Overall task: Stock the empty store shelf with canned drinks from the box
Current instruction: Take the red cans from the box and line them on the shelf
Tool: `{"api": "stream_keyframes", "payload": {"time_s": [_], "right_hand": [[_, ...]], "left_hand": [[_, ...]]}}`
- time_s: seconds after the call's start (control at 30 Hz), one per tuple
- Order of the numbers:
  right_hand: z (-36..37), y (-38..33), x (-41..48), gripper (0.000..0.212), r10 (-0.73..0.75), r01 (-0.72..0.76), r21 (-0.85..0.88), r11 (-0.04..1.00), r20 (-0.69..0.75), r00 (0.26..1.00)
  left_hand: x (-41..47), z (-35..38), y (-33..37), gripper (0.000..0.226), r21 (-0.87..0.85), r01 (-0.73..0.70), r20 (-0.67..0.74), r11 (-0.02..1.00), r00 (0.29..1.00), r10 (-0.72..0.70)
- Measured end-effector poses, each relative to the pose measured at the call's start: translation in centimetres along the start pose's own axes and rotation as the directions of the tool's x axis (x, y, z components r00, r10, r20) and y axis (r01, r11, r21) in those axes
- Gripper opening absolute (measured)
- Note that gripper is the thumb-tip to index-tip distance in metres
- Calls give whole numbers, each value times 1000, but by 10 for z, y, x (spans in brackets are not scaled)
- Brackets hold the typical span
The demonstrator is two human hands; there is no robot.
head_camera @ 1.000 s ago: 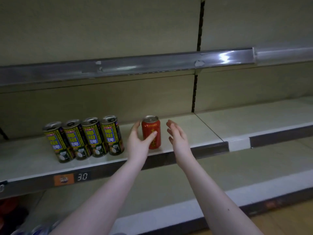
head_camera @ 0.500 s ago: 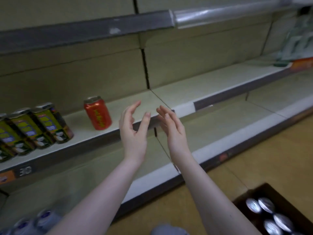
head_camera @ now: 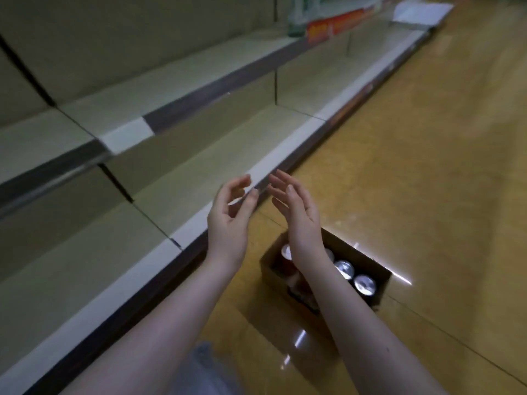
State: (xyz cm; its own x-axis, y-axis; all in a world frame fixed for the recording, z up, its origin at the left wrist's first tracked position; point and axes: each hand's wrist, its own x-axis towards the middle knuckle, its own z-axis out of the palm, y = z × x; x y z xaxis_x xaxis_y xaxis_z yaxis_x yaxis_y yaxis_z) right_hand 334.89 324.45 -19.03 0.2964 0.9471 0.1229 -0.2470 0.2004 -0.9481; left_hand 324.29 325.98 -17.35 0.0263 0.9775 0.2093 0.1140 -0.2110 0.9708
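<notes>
Both hands are empty with loose fingers: left hand (head_camera: 228, 220), right hand (head_camera: 299, 215); below them the box (head_camera: 379, 289) holds cans (head_camera: 344, 269).

Bare forearms and hands (head_camera: 228, 223), no sleeves, rings or watch

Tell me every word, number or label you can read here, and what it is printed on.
None can be read.
Red-orange sign on the far shelf edge: markings too blurred.
Can tops in the box: no print legible.
Shelf price strip: nothing readable.
</notes>
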Motion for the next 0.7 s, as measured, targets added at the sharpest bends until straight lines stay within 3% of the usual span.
{"api": "stream_keyframes", "payload": {"time_s": [0.17, 0.33, 0.47, 0.53, 0.6, 0.7], "right_hand": [[-61, 23, -10, 27, 37, -45, -66, 997, -126, 991], [-109, 67, -17, 25, 55, -94, -104, 990, -327, 943], [-145, 121, -29, 23, 145, -258, -187, 948, -467, 872], [-164, 155, -36, 26, 229, -424, -284, 860, -528, 818], [-181, 190, -44, 43, 295, -573, -419, 705, -561, 774], [-192, 222, -50, 62, 332, -627, -559, 543, -543, 771]], "left_hand": [[-21, 47, -30, 18, 31, 65, 186, 997, 980, -70], [-25, 74, -62, 21, 42, 182, 285, 982, 940, -186], [-21, 84, -104, 23, 190, 217, 395, 957, 876, -277], [-22, 85, -121, 26, 269, 211, 438, 940, 842, -314], [-28, 87, -139, 31, 326, 229, 467, 917, 805, -367], [-40, 88, -163, 31, 355, 244, 495, 903, 770, -402]]}}
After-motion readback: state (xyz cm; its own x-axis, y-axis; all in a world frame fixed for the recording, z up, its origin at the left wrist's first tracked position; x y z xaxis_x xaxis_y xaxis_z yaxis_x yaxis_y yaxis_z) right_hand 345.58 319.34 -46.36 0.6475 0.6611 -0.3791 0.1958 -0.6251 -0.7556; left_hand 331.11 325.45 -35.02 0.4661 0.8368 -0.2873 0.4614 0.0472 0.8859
